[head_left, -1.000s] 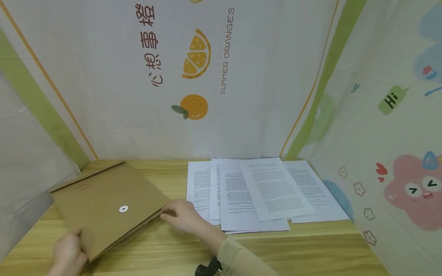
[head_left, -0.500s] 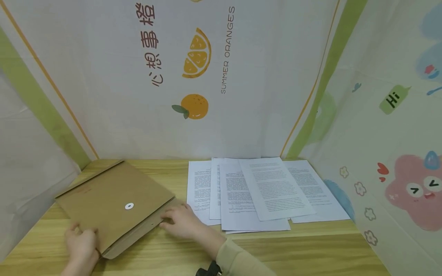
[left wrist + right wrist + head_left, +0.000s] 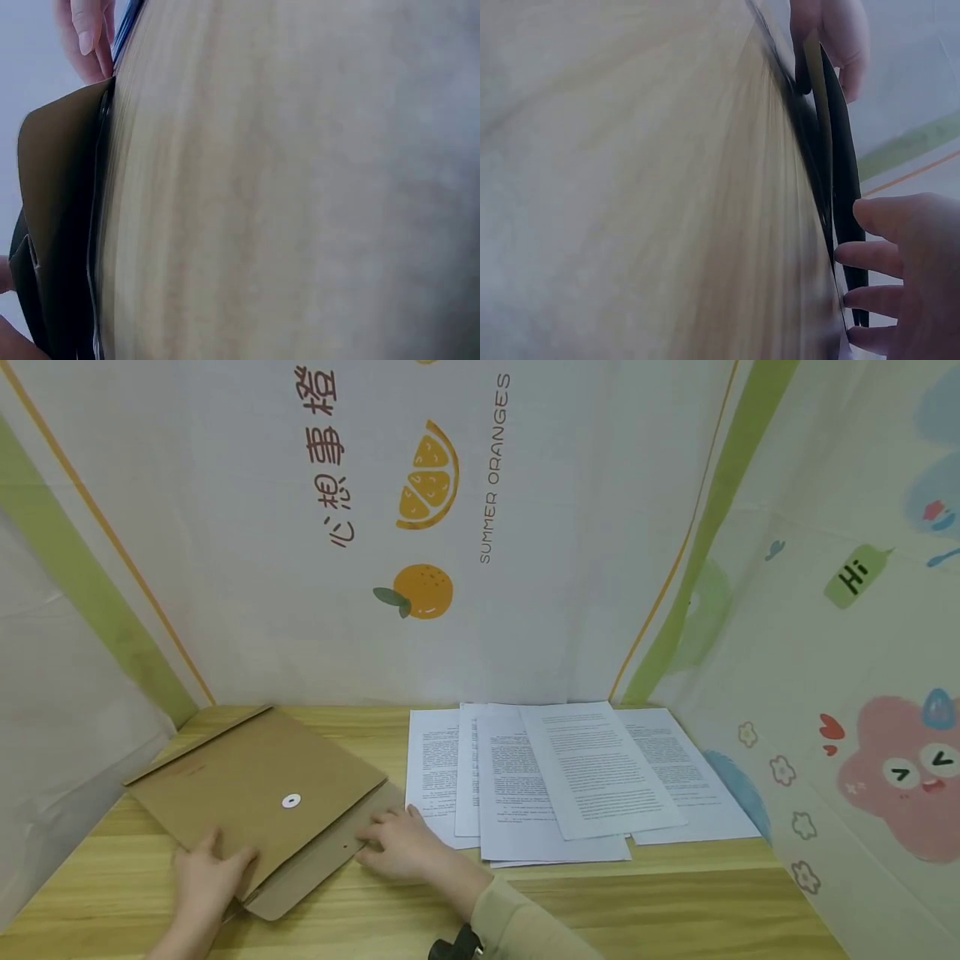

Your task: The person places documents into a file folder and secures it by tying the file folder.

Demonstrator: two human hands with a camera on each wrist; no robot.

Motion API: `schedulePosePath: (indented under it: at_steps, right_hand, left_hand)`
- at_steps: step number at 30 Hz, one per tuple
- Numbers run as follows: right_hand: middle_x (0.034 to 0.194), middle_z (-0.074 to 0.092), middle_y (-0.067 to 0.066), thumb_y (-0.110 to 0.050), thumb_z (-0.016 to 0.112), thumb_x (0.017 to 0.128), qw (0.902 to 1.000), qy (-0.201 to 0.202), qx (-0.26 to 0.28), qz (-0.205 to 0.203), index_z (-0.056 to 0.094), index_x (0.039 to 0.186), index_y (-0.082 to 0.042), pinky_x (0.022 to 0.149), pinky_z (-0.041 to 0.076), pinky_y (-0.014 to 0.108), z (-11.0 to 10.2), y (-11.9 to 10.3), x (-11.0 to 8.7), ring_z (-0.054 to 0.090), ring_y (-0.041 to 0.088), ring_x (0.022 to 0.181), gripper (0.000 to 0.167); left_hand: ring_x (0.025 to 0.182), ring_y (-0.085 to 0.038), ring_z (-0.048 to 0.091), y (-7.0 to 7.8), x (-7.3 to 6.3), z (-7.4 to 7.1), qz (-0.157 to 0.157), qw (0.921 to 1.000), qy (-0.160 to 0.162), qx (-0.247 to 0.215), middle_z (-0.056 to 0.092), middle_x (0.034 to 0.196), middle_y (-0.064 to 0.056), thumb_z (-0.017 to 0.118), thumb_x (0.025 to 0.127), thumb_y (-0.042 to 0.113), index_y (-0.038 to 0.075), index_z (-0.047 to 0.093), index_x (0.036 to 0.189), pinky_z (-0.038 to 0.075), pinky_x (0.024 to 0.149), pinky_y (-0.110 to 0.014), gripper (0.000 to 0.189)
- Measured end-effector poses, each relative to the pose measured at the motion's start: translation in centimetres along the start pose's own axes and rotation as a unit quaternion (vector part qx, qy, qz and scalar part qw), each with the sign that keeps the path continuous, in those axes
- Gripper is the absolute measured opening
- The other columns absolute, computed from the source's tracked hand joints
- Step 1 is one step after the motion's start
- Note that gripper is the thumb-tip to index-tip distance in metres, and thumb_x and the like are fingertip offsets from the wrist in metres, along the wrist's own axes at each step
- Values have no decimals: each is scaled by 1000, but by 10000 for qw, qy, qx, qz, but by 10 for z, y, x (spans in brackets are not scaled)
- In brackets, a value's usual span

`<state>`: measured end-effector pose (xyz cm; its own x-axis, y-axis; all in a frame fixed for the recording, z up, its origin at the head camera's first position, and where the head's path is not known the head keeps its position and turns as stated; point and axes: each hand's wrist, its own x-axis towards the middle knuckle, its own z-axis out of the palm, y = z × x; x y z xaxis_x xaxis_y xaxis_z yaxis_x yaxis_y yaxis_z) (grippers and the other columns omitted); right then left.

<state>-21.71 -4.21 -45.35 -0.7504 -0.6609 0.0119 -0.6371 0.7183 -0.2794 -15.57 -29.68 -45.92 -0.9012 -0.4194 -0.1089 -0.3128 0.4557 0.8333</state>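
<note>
A brown kraft paper document envelope [image 3: 247,777] with a white round button [image 3: 291,801] lies turned at an angle on the left of the table. Its flap [image 3: 318,860] is folded out toward the near right. My left hand [image 3: 206,877] rests on the envelope near its left front corner, thumb and index finger spread over the top. On the flap's right end, my right hand [image 3: 401,845] touches with extended fingers. In the right wrist view, the right hand's fingers [image 3: 874,300] reach the flap's edge. The envelope's inside is hidden.
Several printed sheets [image 3: 555,785] overlap on the right part of the wooden table [image 3: 600,910]. Printed cloth walls [image 3: 555,610] enclose the back and sides. A dark device [image 3: 456,943] sits by the right sleeve.
The envelope has slid a little right and its flap has unfolded outward into view. My left hand has shifted right along the envelope onto its top; the right hand stays by the flap.
</note>
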Motion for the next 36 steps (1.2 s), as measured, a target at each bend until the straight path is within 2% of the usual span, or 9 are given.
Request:
schedulePosePath:
  at_steps: [4, 9, 13, 16, 19, 24, 28, 33, 36]
  right_hand:
    - [142, 47, -2, -46, 54, 93, 10000, -19, -63, 1, 62, 128, -29, 111, 24, 48, 2, 4, 1, 36, 21, 134, 39]
    - [143, 46, 0, -44, 54, 94, 9999, -30, -39, -128, 62, 129, -28, 111, 24, 48, 2, 6, 0, 35, 22, 135, 39]
    - [144, 45, 1, -43, 54, 94, 9998, -33, -4, -186, 62, 129, -27, 111, 24, 48, 2, 7, 0, 35, 23, 136, 39]
    - [144, 45, 1, -43, 54, 94, 9998, -17, 3, -205, 62, 129, -27, 111, 23, 48, 2, 8, -1, 34, 23, 136, 39]
    - [144, 44, 2, -43, 54, 94, 9997, -33, 10, -234, 61, 130, -27, 111, 23, 48, 2, 8, -2, 34, 23, 136, 40]
    - [146, 43, 1, -43, 54, 94, 9996, -124, -5, -254, 60, 131, -28, 111, 23, 48, 1, 9, -3, 32, 23, 137, 41]
    - [146, 42, 1, -44, 54, 94, 9994, -170, -42, -289, 59, 132, -29, 111, 23, 48, 1, 10, -3, 31, 23, 138, 41]
    - [147, 42, 1, -44, 53, 95, 9990, -215, -113, -366, 57, 134, -30, 111, 24, 48, 1, 12, -3, 31, 22, 138, 42]
    - [147, 42, 1, -44, 52, 95, 9987, -218, -163, -429, 57, 134, -30, 111, 24, 48, 1, 12, -3, 31, 21, 138, 42]
  left_hand:
    - [126, -66, -7, -1, 0, -2, 194, 9982, -292, 495, -28, 136, -46, 63, 88, 18, -19, 12, 141, 13, 102, -70, 83]
    - [126, -68, 3, -3, -1, -3, 858, 9903, -373, 1028, -7, 134, -55, 67, 86, 25, -24, 23, 135, 17, 101, -72, 82]
    - [121, -70, 11, -6, -2, 2, 1815, 9691, -379, 1628, 16, 127, -55, 73, 81, 38, -24, 32, 131, 19, 93, -77, 89]
    - [116, -75, 15, -7, -2, 7, 2255, 9522, -332, 2035, 21, 124, -55, 77, 76, 44, -22, 36, 129, 18, 88, -81, 94]
    - [115, -75, 16, -7, -3, 10, 2345, 9454, -374, 2233, 22, 126, -54, 79, 72, 44, -19, 36, 131, 17, 86, -82, 97]
    - [118, -69, 19, -5, -6, 9, 2308, 9444, -460, 2297, 25, 130, -48, 79, 72, 43, -13, 34, 135, 16, 82, -85, 96]
    - [116, -62, 34, -2, -9, 7, 2577, 9328, -379, 2490, 37, 129, -44, 77, 76, 40, -13, 36, 135, 29, 83, -79, 89]
    - [102, -53, 55, 3, -16, 6, 3372, 8986, -233, 2798, 56, 114, -37, 74, 82, 23, -11, 42, 131, 44, 82, -63, 68]
    - [83, -41, 65, 5, -18, 7, 4096, 8582, 51, 3093, 66, 97, -25, 72, 79, 13, -4, 48, 126, 51, 68, -53, 56]
